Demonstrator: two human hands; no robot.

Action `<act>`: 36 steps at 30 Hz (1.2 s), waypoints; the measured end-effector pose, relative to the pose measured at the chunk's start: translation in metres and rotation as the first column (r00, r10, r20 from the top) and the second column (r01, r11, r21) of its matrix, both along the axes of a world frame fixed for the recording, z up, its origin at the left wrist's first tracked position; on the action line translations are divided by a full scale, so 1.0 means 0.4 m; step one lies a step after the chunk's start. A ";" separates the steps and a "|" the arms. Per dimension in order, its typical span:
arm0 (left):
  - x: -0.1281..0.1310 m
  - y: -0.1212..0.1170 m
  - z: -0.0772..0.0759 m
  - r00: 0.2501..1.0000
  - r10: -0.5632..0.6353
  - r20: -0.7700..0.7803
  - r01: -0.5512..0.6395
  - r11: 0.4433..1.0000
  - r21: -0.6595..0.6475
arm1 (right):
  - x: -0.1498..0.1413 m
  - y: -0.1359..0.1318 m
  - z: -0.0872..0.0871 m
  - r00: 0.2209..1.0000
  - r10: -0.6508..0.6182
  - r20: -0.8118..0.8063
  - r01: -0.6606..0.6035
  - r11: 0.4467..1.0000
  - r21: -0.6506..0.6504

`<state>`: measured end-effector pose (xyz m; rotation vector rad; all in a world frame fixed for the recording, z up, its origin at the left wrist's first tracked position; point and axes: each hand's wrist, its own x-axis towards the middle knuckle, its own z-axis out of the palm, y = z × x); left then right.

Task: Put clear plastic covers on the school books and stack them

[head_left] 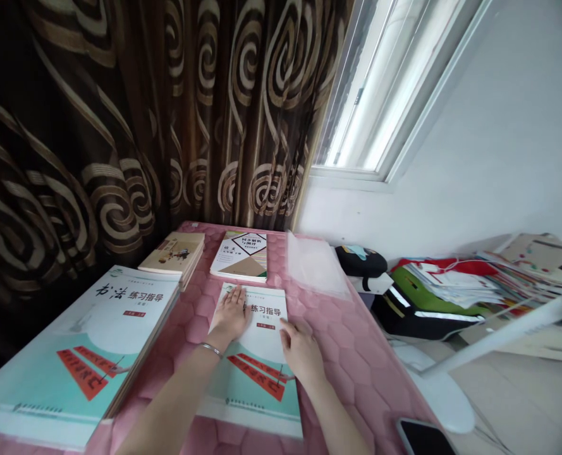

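Observation:
A calligraphy workbook (256,344) with a white and teal cover and red banners lies closed on the pink quilted surface in front of me. Flat on its upper left part rests my left hand (232,313), fingers stretched out and a bracelet at the wrist. At the book's right edge is my right hand (303,349), its fingers curled in at the cover's side; what they pinch, if anything, is hidden. To the left sits a stack topped by a matching calligraphy workbook (119,316).
Behind are a stack of tan booklets (176,253), a white Chinese-language book (240,256) and clear plastic sheets (316,265). A phone (425,437) lies at the front right edge. A white lamp (444,398), a green and black bag (418,300) and papers stand to the right.

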<state>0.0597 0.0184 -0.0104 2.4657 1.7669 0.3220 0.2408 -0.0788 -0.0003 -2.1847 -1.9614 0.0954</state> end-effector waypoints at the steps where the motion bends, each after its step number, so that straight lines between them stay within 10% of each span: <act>1: 0.001 0.000 0.002 1.000 0.000 -0.001 0.000 1.000 0.004 | -0.001 0.000 -0.001 1.000 0.010 -0.004 -0.010 1.000 0.008; 10: 0.033 -0.156 -0.010 0.995 -0.104 -0.013 0.104 0.994 0.032 | -0.006 -0.002 -0.006 0.996 0.036 0.083 -0.036 0.999 0.004; 17: -0.124 -0.330 -0.063 0.991 -0.124 -0.054 0.131 0.980 0.152 | -0.008 -0.006 -0.012 0.996 0.035 0.083 -0.036 0.999 0.004; 24: -0.184 -0.344 -0.090 0.995 -0.054 -0.083 0.076 0.956 0.282 | -0.044 -0.028 0.017 0.992 0.002 0.128 -0.014 0.996 0.092; 31: -0.182 -0.342 -0.084 0.992 -0.072 -0.106 0.099 0.958 0.270 | -0.173 -0.132 -0.007 0.869 0.490 -0.071 -0.487 0.872 0.048; 36: -0.174 -0.347 -0.063 0.995 -0.040 -0.092 0.056 0.983 0.176 | -0.094 -0.150 -0.052 0.947 0.318 -0.037 -0.319 0.947 -0.037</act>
